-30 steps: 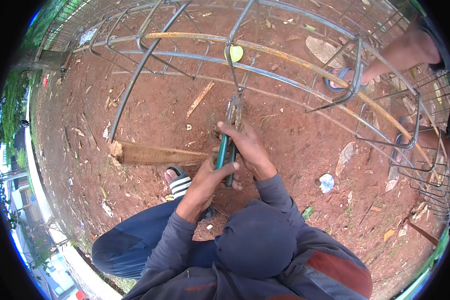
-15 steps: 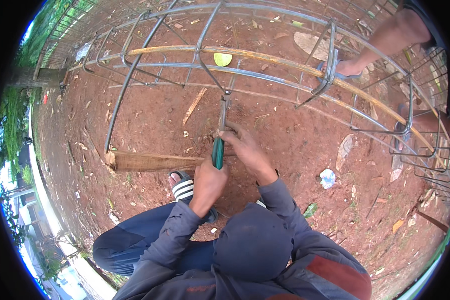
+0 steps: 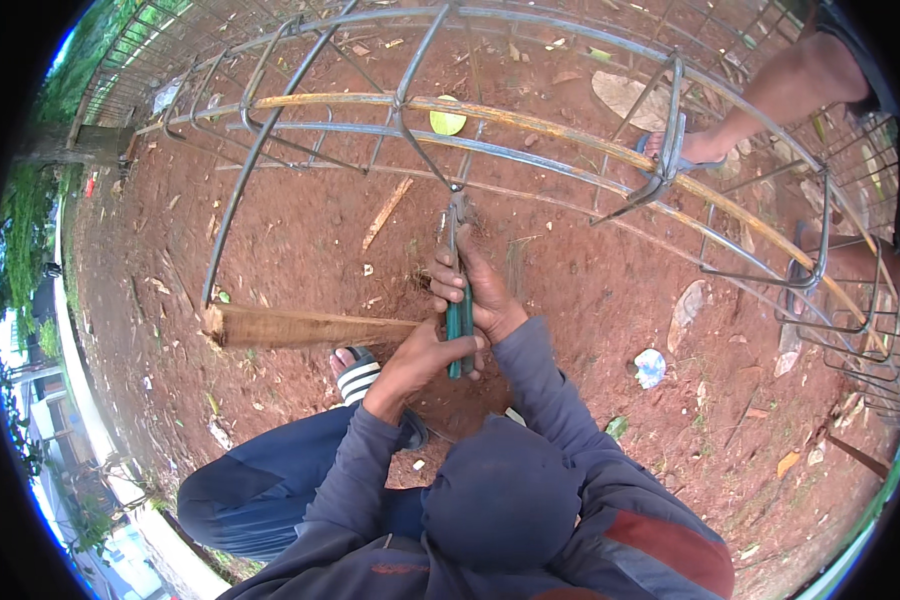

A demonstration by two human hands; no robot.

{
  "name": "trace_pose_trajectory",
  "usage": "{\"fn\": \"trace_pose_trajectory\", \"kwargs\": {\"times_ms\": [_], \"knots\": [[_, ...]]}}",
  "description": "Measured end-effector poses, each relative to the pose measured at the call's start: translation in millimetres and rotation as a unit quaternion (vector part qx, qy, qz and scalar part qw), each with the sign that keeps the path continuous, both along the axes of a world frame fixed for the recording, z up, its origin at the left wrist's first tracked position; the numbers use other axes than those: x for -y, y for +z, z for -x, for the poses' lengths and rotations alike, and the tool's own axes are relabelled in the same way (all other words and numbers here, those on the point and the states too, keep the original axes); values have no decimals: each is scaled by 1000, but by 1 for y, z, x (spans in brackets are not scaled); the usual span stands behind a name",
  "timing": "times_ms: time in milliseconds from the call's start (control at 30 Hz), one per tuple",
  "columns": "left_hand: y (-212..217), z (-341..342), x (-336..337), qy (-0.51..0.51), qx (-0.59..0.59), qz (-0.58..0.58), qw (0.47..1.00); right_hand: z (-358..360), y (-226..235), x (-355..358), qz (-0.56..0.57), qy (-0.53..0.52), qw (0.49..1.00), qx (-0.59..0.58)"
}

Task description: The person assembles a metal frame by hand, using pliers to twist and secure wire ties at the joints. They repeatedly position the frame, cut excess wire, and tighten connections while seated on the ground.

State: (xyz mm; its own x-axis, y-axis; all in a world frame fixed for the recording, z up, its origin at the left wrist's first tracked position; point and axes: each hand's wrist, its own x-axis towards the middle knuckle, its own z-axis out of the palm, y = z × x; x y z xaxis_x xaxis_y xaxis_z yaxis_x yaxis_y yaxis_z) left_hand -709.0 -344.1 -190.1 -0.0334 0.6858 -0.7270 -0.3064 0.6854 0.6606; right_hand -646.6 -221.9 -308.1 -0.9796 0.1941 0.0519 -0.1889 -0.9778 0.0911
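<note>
Both hands are closed around one tool: the right hand [image 3: 475, 285] grips the green-handled pincers [image 3: 459, 300] high on the handles, and the left hand [image 3: 425, 355] wraps the lower end of the same handles. The pincer head sits up at a crossing of the steel rebar cage [image 3: 530, 125], where a stirrup meets a long bar; I take it that tie wire is being twisted there, though the wire is too fine to make out.

To do this well, I would say the head should stay square to the joint and turn steadily without yanking (thin wire snaps if overwound).

The bars are round, grey, rusted orange along one length, bent into rectangular hoops. A rough wooden plank [image 3: 305, 327] lies on the red, crumbly soil [image 3: 590, 290], just beside a striped sandal [image 3: 355, 375]. Another person's foot [image 3: 685, 150] rests on a far bar.
</note>
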Motion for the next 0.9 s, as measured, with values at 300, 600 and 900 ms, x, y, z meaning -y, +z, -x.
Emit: {"fn": "trace_pose_trajectory", "kwargs": {"times_ms": [300, 600, 900], "knots": [[101, 35, -32, 195, 173, 107, 959, 2, 35, 4, -140, -65, 984, 91], [-15, -19, 5, -65, -617, 96, 778, -28, 45, 65, -301, -135, 869, 368], [-11, -23, 1, -57, -533, 39, 843, 19, 24, -17, -85, -29, 976, 199]]}}
